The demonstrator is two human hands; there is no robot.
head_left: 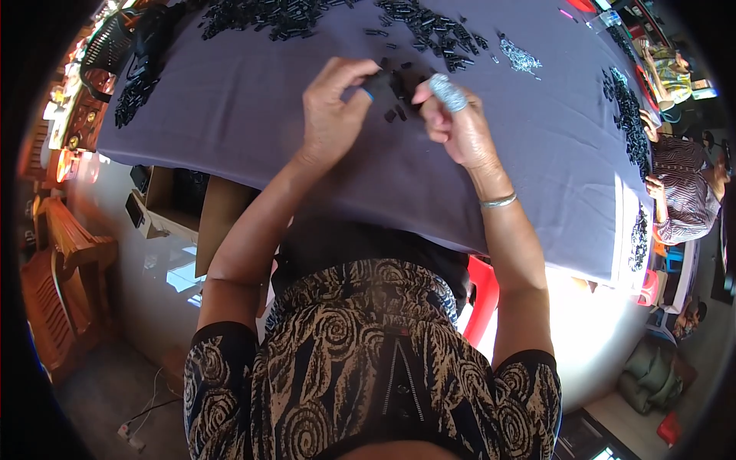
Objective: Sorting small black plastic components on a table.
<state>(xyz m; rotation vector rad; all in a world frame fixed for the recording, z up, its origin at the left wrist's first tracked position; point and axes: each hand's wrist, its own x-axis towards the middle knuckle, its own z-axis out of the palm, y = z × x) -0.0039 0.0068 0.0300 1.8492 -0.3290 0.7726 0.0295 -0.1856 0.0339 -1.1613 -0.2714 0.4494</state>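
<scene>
Holding left hand [335, 107], right hand [461, 126] close to small black bits [401, 113], lying between them on table [238, 115]. Cannot tell if either grip is pinching any. Silver wrap [448, 93] on my finger maybe dulling touch, risking drops. Bumping bits maybe scattering them.

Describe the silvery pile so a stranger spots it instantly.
Find the table's purple-grey cloth. Beyond the right hand, slightly rightward, lies a small pile of silvery pieces; its bright colour sets it apart from the larger black pile just left.
</scene>
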